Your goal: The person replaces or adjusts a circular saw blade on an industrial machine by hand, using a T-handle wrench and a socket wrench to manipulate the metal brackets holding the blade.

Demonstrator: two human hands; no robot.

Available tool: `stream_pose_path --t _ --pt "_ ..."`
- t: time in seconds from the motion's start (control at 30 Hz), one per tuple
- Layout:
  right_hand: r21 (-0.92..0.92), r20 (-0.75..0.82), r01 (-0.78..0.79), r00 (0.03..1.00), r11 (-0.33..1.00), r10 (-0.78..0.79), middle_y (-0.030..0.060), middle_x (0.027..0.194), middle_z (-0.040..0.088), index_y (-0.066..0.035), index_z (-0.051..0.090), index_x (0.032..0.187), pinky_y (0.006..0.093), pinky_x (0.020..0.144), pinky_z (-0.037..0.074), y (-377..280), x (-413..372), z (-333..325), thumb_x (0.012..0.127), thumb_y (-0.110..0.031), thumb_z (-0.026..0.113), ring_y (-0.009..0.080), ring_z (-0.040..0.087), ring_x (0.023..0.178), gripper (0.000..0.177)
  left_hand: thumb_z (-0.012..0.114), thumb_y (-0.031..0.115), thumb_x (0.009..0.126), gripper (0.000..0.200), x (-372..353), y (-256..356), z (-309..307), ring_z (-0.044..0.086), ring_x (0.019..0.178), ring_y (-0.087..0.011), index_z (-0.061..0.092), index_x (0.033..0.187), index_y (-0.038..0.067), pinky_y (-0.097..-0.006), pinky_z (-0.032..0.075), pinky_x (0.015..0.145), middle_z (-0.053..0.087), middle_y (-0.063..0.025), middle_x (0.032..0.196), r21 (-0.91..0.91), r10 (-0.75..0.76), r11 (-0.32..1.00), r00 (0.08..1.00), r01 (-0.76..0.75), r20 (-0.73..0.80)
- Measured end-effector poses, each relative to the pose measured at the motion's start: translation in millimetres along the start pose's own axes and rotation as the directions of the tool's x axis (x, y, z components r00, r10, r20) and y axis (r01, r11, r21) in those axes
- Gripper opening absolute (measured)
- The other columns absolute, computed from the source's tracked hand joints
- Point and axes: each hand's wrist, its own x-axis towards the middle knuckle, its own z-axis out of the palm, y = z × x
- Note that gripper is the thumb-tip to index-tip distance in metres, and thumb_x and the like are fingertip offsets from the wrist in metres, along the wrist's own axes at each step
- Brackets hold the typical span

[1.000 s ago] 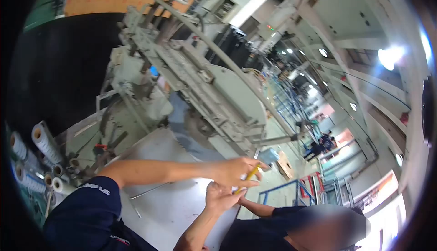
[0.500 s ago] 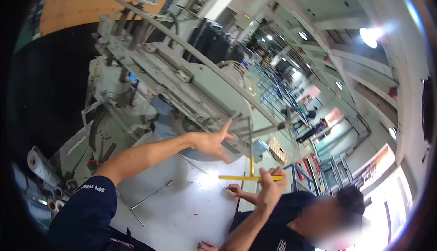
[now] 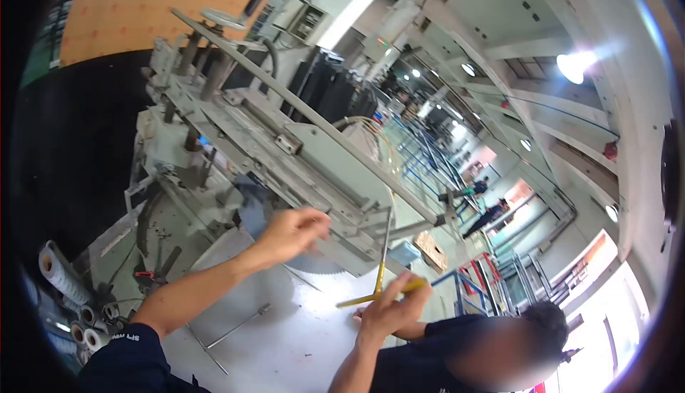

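My left hand [image 3: 294,236] is over the lower edge of the metal machine [image 3: 285,168], its fingers curled together, with nothing visible in them. Below it part of a toothed round blade [image 3: 321,263] shows beside the white tabletop [image 3: 278,322]. My right hand [image 3: 391,311] grips the yellow crossbar of a T-handle tool [image 3: 360,299]. The tool's thin shaft rises to the machine's right end. Another T-shaped metal tool [image 3: 237,327] lies on the tabletop, between my two forearms.
A co-worker [image 3: 442,354] in dark clothing leans in at the lower right, one hand partly hidden behind my right hand. Rolls [image 3: 61,275] stand at the lower left. A blue container [image 3: 405,252] and a brown slatted piece [image 3: 431,250] are right of the machine.
My left hand has moved left and its spread fingers have curled in. My right hand has moved left and down, and the yellow crossbar has turned to a slant.
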Motion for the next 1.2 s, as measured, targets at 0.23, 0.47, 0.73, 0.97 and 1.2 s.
stream_pose_path --t 0.23,0.47,0.73,0.97,1.2 --pt "-0.133 0.708 0.841 0.451 0.524 -0.543 0.0099 0.121 0.062 -0.007 0.06 0.09 0.0455 0.097 0.037 -45.9 53.1 -46.2 0.08 -0.011 0.064 0.0287 0.056 0.105 0.013 0.066 0.034 0.093 0.039 68.0 -27.7 104.8 0.067 0.084 -0.0153 0.06 0.109 -0.001 -0.0279 0.058 0.076 0.067 -0.0092 0.101 -0.211 -0.19 0.889 0.746 0.407 0.638" --pt "0.438 0.474 -0.741 0.672 0.509 0.569 0.0126 0.101 0.059 -0.005 0.056 0.102 0.0357 0.067 0.046 -9.2 -71.4 -82.1 0.098 -0.055 0.042 0.0233 0.057 0.077 0.051 0.067 0.02 0.092 0.031 70.1 -27.0 109.3 0.07 0.094 -0.0226 0.057 0.109 -0.004 -0.0305 0.06 0.084 0.065 -0.0107 0.103 -0.38 -0.204 0.765 0.755 0.52 0.623" --pt "-0.133 0.434 0.229 0.888 0.964 -0.152 0.0208 0.156 0.024 -0.005 0.034 0.147 0.0546 0.115 0.014 -34.0 -4.9 -36.1 0.088 -0.017 0.063 0.0433 0.022 0.142 0.066 0.066 0.018 0.093 0.027 77.3 -23.1 92.3 0.069 0.093 -0.0215 0.061 0.108 -0.005 -0.0309 0.059 0.085 0.067 -0.0124 0.102 -0.305 -0.261 0.799 0.755 0.519 0.602" --pt "-0.22 0.364 0.52 0.829 0.825 -0.425 0.0151 0.142 0.044 -0.015 0.046 0.141 0.0582 0.109 0.024 -23.7 -15.0 -50.6 0.086 -0.015 0.062 0.0437 0.037 0.132 0.058 0.065 0.014 0.093 0.028 84.0 -26.5 98.7 0.069 0.093 -0.0245 0.059 0.11 -0.007 -0.0341 0.059 0.085 0.065 -0.0134 0.103 -0.399 -0.274 0.719 0.759 0.57 0.591" --pt "0.296 0.579 -0.874 0.486 0.386 0.655 0.0126 0.137 0.046 -0.008 0.042 0.141 0.0492 0.099 0.036 9.1 -53.6 -37.5 0.091 -0.044 0.052 0.034 0.046 0.122 0.062 0.065 0.013 0.093 0.03 77.1 -33.6 101.9 0.069 0.096 -0.0265 0.058 0.113 -0.007 -0.0348 0.059 0.086 0.062 -0.013 0.112 -0.455 -0.237 0.665 0.744 0.593 0.625"
